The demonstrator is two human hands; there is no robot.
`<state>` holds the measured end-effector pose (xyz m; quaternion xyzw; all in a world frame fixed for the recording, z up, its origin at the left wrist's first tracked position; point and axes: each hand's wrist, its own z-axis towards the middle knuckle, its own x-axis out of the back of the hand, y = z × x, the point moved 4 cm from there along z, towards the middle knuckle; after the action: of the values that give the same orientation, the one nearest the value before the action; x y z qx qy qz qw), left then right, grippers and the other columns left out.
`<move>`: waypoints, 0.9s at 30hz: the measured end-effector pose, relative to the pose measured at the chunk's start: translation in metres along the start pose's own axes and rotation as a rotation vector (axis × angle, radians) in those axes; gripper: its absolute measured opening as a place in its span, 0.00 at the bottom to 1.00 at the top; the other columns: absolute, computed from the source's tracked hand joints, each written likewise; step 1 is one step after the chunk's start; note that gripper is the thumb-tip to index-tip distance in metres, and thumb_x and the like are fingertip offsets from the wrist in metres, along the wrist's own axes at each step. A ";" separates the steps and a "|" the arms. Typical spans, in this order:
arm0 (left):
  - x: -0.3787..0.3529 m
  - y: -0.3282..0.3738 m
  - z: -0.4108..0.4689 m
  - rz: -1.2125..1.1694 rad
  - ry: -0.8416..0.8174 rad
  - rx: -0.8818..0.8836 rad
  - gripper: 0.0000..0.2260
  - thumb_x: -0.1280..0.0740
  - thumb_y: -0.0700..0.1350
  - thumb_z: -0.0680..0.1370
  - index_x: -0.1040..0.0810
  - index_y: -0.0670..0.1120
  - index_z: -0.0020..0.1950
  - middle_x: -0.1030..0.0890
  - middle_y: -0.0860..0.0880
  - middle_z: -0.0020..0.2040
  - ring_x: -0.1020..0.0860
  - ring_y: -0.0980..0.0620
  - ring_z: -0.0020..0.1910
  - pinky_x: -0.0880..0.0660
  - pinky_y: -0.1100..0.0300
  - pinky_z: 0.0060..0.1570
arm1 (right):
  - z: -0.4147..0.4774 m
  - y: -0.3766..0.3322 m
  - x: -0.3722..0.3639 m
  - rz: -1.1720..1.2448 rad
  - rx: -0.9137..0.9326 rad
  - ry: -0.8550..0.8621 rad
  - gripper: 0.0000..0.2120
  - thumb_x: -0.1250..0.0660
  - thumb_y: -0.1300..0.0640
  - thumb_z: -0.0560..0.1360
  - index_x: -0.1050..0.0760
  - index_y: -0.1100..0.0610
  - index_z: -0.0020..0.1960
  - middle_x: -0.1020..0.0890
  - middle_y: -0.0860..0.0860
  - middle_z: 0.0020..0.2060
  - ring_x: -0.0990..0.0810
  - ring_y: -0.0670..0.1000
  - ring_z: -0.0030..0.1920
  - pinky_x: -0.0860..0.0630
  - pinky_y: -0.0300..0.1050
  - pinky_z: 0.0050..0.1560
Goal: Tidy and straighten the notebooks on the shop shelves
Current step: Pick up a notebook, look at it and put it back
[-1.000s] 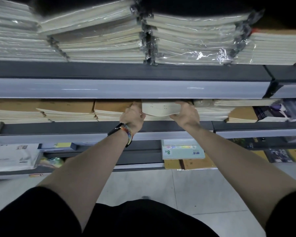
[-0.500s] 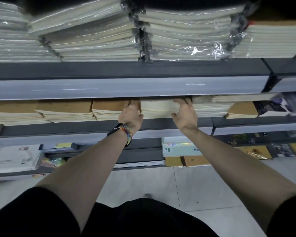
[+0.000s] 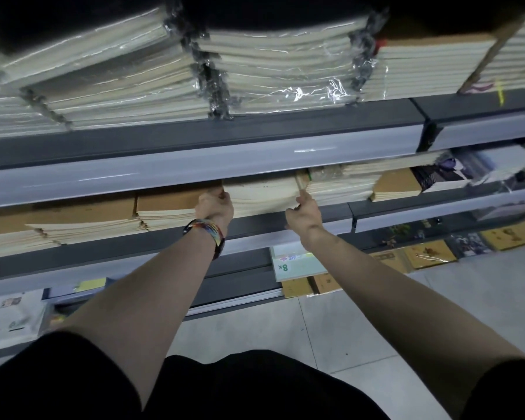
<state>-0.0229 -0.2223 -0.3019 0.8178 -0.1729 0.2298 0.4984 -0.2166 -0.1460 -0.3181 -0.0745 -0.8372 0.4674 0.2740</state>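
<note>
A cream stack of notebooks [image 3: 262, 197] lies on the middle shelf [image 3: 164, 241], between brown-covered stacks [image 3: 167, 204] on its left and more cream stacks [image 3: 343, 186] on its right. My left hand [image 3: 214, 207], with a rainbow band on its wrist, grips the stack's left end with curled fingers. My right hand [image 3: 303, 213] grips the stack's right end, fingers curled against its edge. The shelf rail above hides the stack's top and my fingertips.
Plastic-wrapped bundles of notebooks [image 3: 270, 74] fill the upper shelf [image 3: 194, 165]. Brown and printed-cover notebooks [image 3: 397, 184] lie to the right. A lower shelf holds a green "8K" pad [image 3: 297, 263] and brown books [image 3: 428, 254]. Grey floor tiles [image 3: 331, 328] run below.
The cream stack, lifted out a second ago, is set back on the middle shelf. Both hands shifted to its ends, and the view has swung left and tilted.
</note>
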 end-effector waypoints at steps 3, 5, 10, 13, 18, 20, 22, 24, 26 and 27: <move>0.004 0.008 -0.014 0.078 0.003 -0.085 0.16 0.40 0.49 0.83 0.25 0.46 0.68 0.24 0.45 0.68 0.24 0.44 0.65 0.30 0.63 0.61 | 0.001 0.001 -0.002 0.102 -0.041 -0.006 0.34 0.42 0.72 0.77 0.43 0.55 0.80 0.31 0.51 0.71 0.26 0.56 0.64 0.25 0.52 0.67; 0.003 0.009 -0.019 0.111 0.027 -0.140 0.16 0.42 0.47 0.84 0.26 0.45 0.70 0.25 0.44 0.70 0.25 0.45 0.66 0.30 0.62 0.59 | 0.000 0.001 -0.003 0.128 -0.052 0.003 0.34 0.43 0.74 0.77 0.43 0.55 0.80 0.30 0.50 0.67 0.26 0.54 0.58 0.25 0.52 0.67; -0.002 0.010 -0.024 0.178 0.051 -0.213 0.16 0.43 0.46 0.84 0.26 0.45 0.70 0.25 0.41 0.67 0.25 0.43 0.64 0.28 0.58 0.59 | -0.002 0.001 -0.009 0.064 -0.010 0.027 0.36 0.42 0.73 0.77 0.45 0.54 0.81 0.30 0.50 0.66 0.24 0.55 0.58 0.24 0.54 0.65; 0.003 0.008 -0.023 0.153 0.058 -0.212 0.15 0.42 0.46 0.84 0.25 0.46 0.70 0.25 0.43 0.67 0.26 0.44 0.65 0.30 0.60 0.61 | -0.006 0.001 -0.015 0.001 0.037 0.025 0.35 0.40 0.72 0.77 0.46 0.56 0.80 0.29 0.52 0.65 0.22 0.59 0.59 0.23 0.55 0.63; 0.007 0.005 -0.023 0.097 0.079 -0.204 0.15 0.39 0.47 0.83 0.23 0.47 0.68 0.23 0.46 0.66 0.24 0.45 0.64 0.29 0.61 0.58 | -0.009 0.005 -0.010 -0.006 0.049 0.052 0.33 0.41 0.71 0.78 0.46 0.57 0.80 0.27 0.52 0.67 0.25 0.50 0.49 0.27 0.47 0.67; 0.007 0.006 -0.024 0.087 0.092 -0.220 0.14 0.38 0.46 0.83 0.22 0.46 0.66 0.22 0.45 0.65 0.23 0.44 0.63 0.28 0.61 0.57 | -0.010 0.004 -0.003 -0.075 0.064 0.079 0.30 0.42 0.70 0.79 0.44 0.59 0.80 0.27 0.52 0.68 0.26 0.48 0.53 0.33 0.35 0.64; 0.007 0.007 -0.027 0.088 0.102 -0.232 0.12 0.38 0.45 0.82 0.22 0.45 0.64 0.21 0.45 0.63 0.24 0.44 0.63 0.28 0.60 0.57 | -0.012 0.003 0.000 -0.148 0.088 0.090 0.30 0.42 0.70 0.79 0.43 0.58 0.79 0.27 0.53 0.68 0.25 0.51 0.60 0.32 0.36 0.62; 0.008 0.008 -0.028 0.117 0.117 -0.232 0.11 0.37 0.45 0.82 0.22 0.45 0.63 0.20 0.44 0.62 0.24 0.43 0.62 0.28 0.58 0.56 | -0.015 0.003 -0.001 -0.223 0.117 0.089 0.32 0.41 0.69 0.78 0.43 0.57 0.80 0.27 0.55 0.67 0.26 0.55 0.65 0.28 0.45 0.65; 0.009 0.010 -0.028 0.126 0.128 -0.227 0.11 0.36 0.45 0.81 0.21 0.45 0.61 0.20 0.44 0.60 0.23 0.43 0.62 0.26 0.57 0.55 | -0.016 0.003 -0.002 -0.292 0.139 0.091 0.33 0.40 0.68 0.78 0.44 0.55 0.80 0.29 0.55 0.68 0.27 0.57 0.66 0.24 0.53 0.63; 0.009 0.010 -0.028 0.117 0.133 -0.225 0.10 0.35 0.45 0.81 0.21 0.44 0.61 0.19 0.44 0.60 0.22 0.43 0.61 0.26 0.57 0.55 | -0.017 0.003 -0.002 -0.322 0.146 0.095 0.33 0.39 0.67 0.77 0.44 0.54 0.80 0.30 0.56 0.68 0.26 0.58 0.65 0.24 0.54 0.61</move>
<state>-0.0260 -0.2020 -0.2783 0.7282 -0.2118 0.2914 0.5831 -0.2067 -0.1328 -0.3139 0.0584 -0.7881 0.4733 0.3893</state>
